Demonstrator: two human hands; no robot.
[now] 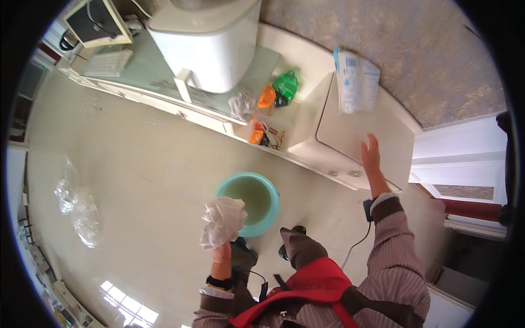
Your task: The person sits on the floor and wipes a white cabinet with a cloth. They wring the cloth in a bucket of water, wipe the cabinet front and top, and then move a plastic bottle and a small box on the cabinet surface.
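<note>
A bunched whitish cloth (223, 221) is held in my left hand (222, 253), over the near left rim of a turquoise plastic basin (274, 205). Murky water fills part of the basin, which stands on the floor in front of my feet. My right hand (371, 153) is held out with its fingers apart and nothing in it, over or beside the top of a cream cabinet (348, 131); whether it touches the surface I cannot tell. Beyond it, plastic-wrapped white packages (356, 82) lie at the back of the cabinet top.
A large white appliance (205, 53) stands on the glass-topped counter beside a crumpled cloth (242, 105). Between counter and cabinet are a green plastic bottle (286, 85), an orange scoop-like item (266, 97) and a bin of small items (268, 133). Clear plastic wrap (78, 209) lies on the floor at left.
</note>
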